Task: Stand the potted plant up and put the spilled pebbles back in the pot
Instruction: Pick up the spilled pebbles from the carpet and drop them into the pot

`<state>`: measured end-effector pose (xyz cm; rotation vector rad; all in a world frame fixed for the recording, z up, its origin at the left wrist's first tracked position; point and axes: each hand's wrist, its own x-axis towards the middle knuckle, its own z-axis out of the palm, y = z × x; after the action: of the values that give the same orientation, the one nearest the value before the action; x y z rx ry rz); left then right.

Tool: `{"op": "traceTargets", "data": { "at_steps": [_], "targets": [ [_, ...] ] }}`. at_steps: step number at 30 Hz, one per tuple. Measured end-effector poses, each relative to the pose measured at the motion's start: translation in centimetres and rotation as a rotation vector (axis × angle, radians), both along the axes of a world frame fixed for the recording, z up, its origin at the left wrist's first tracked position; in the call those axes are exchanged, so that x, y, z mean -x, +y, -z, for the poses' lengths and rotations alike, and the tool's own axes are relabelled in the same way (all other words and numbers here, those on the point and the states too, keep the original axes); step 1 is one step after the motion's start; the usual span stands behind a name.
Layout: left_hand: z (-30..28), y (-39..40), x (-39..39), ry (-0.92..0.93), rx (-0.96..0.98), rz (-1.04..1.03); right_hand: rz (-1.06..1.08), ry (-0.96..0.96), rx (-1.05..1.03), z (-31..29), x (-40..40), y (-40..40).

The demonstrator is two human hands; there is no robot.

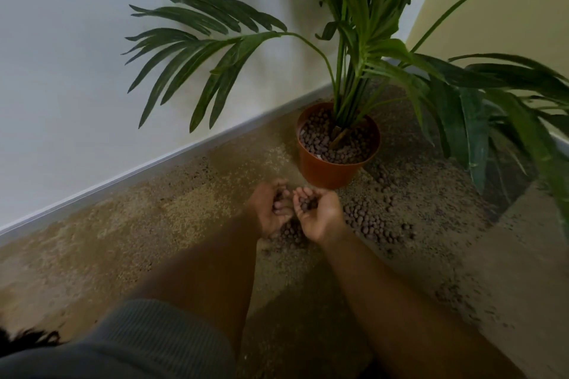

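- The potted plant (pixel 338 144) is standing upright in the corner, upper right of centre.
- Spilled pebbles (pixel 371 221) are lying on the carpet (pixel 123 240) just below it.
- Left hand (pixel 271 208) and right hand (pixel 317 212) are cupping pebbles, side by side.

An upright round orange plastic pot (pixel 334 163) of green palm-like plant (pixel 354 71) holds brown pebbles. Just before the pot, cupped left hand (pixel 271 209) and right hand (pixel 318 212) cradle pebbles; spilled round brown pebbles (pixel 369 221) lie on the beige carpet (pixel 154 240) beside it.

Left hand (pixel 271 206) and right hand (pixel 317 212) cupped together, palms up
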<state>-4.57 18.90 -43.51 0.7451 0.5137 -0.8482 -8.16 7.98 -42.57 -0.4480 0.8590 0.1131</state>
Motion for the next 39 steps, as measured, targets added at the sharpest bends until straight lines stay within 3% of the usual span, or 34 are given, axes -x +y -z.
{"op": "traceTargets", "data": {
  "at_steps": [2, 9, 14, 17, 23, 30, 35, 39],
  "targets": [
    [-0.4, -0.3, -0.3, 0.018, 0.003, -0.053, 0.033, -0.014, 0.004, -0.6, -0.2, 0.1],
    [-3.8, -3.0, -1.6, -0.126, -0.305, -0.071, 0.173, -0.12, -0.016, -3.7, -1.2, 0.9],
    [-6.9, -4.7, -4.3, -0.091, -0.201, -0.311, 0.257, -0.225, -0.038, -6.4, -2.6, 0.2],
    [-8.4, -6.0, -5.1, -0.115, -0.133, -0.339, 0.295, -0.229, -0.02, -7.7, -3.6, -0.6],
    [-9.1, -7.1, -4.8, -0.205, -0.158, -0.255, 0.193, -0.174, 0.128, -9.5, -4.1, -1.8],
    [-10.4, -6.0, -3.7, -0.224, -0.14, -0.192, 0.164, -0.172, 0.157, -10.5, -3.3, -2.7],
    [-9.5, -4.6, -3.2, -0.207, -0.224, -0.315, 0.154, -0.17, 0.238, -9.6, -2.7, -1.6],
    [-8.8, -3.0, -2.7, -0.16, -0.223, -0.4, -0.051, -0.216, 0.391, -8.0, -1.8, -0.1]
  ]
}}
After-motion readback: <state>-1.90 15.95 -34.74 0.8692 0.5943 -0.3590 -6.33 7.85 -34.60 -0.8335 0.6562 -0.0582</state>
